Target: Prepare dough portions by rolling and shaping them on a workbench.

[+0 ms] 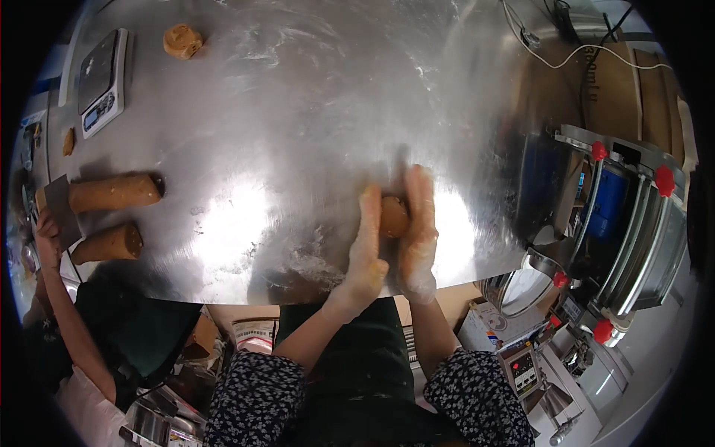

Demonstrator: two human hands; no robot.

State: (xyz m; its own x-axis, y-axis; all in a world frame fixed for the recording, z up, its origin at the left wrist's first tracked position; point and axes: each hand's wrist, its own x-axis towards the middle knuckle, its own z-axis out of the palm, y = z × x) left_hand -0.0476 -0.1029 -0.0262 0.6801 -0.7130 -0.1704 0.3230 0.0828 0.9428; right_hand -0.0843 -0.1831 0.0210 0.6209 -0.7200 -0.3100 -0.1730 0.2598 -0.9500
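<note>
A round ball of brown dough (395,217) sits on the steel table between my two hands. My left hand (363,249) lies along its left side, and my right hand (419,235) along its right, so the ball is held between them. Both hands stand on edge with straight fingers pointing away from me, a little blurred at the tips. Thin clear gloves seem to cover them. Light flour smears show on the metal to the left of my hands.
At far left are a flat scale (100,83), a dough lump (182,41) and two thick dough logs (115,192). A co-worker's hand (49,235) holds a metal scraper (62,211) by the logs. A metal machine with red knobs (625,231) stands right.
</note>
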